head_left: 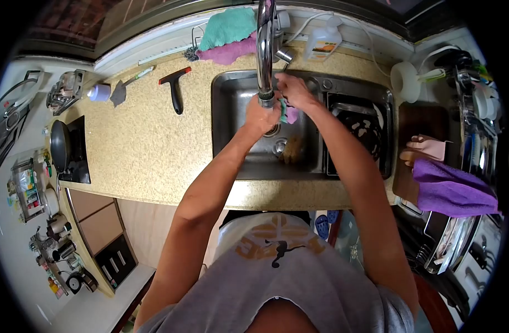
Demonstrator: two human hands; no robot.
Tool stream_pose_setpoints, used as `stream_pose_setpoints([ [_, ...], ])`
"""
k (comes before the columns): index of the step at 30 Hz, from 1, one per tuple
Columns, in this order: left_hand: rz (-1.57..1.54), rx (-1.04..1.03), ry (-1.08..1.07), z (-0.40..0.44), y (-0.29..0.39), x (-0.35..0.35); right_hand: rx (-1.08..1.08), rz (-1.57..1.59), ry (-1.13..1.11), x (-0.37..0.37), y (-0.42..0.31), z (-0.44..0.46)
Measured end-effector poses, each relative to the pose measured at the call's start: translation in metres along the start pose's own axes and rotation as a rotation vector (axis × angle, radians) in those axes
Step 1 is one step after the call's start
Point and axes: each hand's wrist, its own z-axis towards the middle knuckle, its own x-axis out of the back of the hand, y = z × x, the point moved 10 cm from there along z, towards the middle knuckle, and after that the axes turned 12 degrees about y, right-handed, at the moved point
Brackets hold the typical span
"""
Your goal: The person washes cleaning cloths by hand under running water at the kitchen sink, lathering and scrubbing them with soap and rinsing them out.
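My left hand (262,117) is in the sink (226,150), beneath the chrome faucet (265,50), and closed on a small green and pink cloth (289,114). Part of the cloth hangs out to the right of the fingers. My right hand (296,91) is just right of the faucet, below its lever (284,54). Its fingers look curled, with the tips partly behind the spout, so what they hold, if anything, is hidden. A brownish wet item (291,150) lies on the sink floor near the drain.
A dark rack or basin (357,130) fills the right bowl. Left of the sink lies a squeegee (176,91). Behind stand a bottle (323,41) and hanging green (226,28) and pink cloths (226,53). At right are a purple towel (454,188) and pink glove (426,147).
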Motion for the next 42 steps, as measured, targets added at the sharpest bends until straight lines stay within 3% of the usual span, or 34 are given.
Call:
stream_pose_setpoints([
  [1,-0.005,0.001,0.003,-0.002,-0.005,0.004,0.002,-0.006,-0.002,0.000,-0.004,-0.009],
  [3,0.085,0.125,-0.022,0.000,-0.026,0.012,-0.329,0.257,-0.092,-0.013,0.010,-0.041],
  [4,-0.183,0.472,0.035,-0.012,-0.027,0.027,-0.319,0.338,-0.120,-0.022,0.005,-0.052],
  [6,-0.276,0.553,0.087,-0.024,-0.065,0.027,-0.416,0.614,-0.107,-0.036,-0.010,-0.077],
  [7,-0.369,0.635,0.124,-0.034,-0.089,0.024,-0.245,0.332,-0.137,-0.022,-0.035,-0.079],
  [8,-0.437,0.687,0.097,-0.041,-0.102,0.021,-0.214,0.212,-0.113,-0.016,-0.045,-0.081],
  [10,-0.358,0.592,0.138,-0.044,-0.089,0.034,-0.179,0.085,-0.075,-0.017,-0.051,-0.078],
  [12,-0.156,0.376,0.218,-0.047,-0.065,0.054,-0.205,0.245,0.086,-0.016,-0.050,-0.075],
  [13,-0.166,0.368,0.218,-0.052,-0.059,0.056,-0.201,0.237,0.094,-0.015,-0.053,-0.075],
  [16,0.179,-0.106,0.429,-0.059,0.003,0.081,-0.222,0.172,0.107,-0.007,-0.062,-0.077],
  [17,0.164,-0.118,0.424,-0.062,0.011,0.080,-0.224,0.164,0.124,-0.001,-0.066,-0.076],
  [19,-0.061,0.117,0.193,-0.065,0.010,0.062,-0.346,0.188,0.126,0.002,-0.063,-0.082],
  [20,-0.334,0.241,0.222,-0.064,0.004,0.055,-0.330,0.245,0.131,0.006,-0.067,-0.085],
  [21,-0.339,0.231,0.211,-0.063,0.001,0.052,-0.334,0.244,0.146,0.005,-0.063,-0.088],
  [23,-0.332,0.203,0.159,-0.055,-0.007,0.045,-0.292,0.350,-0.061,-0.017,-0.063,-0.090],
  [24,-0.270,0.236,0.095,-0.050,-0.014,0.038,-0.156,0.238,-0.008,-0.001,-0.074,-0.089],
  [25,-0.275,0.225,0.084,-0.046,-0.006,0.038,-0.161,0.236,0.007,0.012,-0.078,-0.086],
  [27,-0.089,0.207,-0.018,-0.039,0.006,0.032,-0.383,0.275,0.094,0.037,-0.061,-0.076],
  [28,-0.054,0.164,0.041,-0.036,-0.001,0.025,-0.484,0.378,0.149,0.032,-0.036,-0.066],
  [29,-0.050,0.158,0.045,-0.033,-0.007,0.017,-0.436,0.378,0.190,0.023,-0.008,-0.050],
  [32,0.091,-0.150,-0.061,-0.027,0.019,-0.002,-0.255,0.147,0.217,0.011,0.032,-0.013],
  [35,0.163,-0.198,-0.165,-0.026,0.029,-0.014,-0.141,0.043,0.155,-0.001,0.034,0.012],
  [36,-0.057,0.057,-0.292,-0.028,0.017,-0.022,-0.247,0.068,0.099,-0.008,0.044,0.015],
  [38,-0.026,0.008,-0.257,-0.025,0.009,-0.028,-0.366,0.163,0.044,-0.016,0.055,0.019],
  [41,-0.020,0.221,-0.361,-0.025,0.000,-0.033,-0.407,0.310,0.026,-0.034,0.072,0.020],
  [42,-0.017,0.176,-0.338,-0.022,0.003,-0.032,-0.411,0.313,0.026,-0.036,0.073,0.019],
])
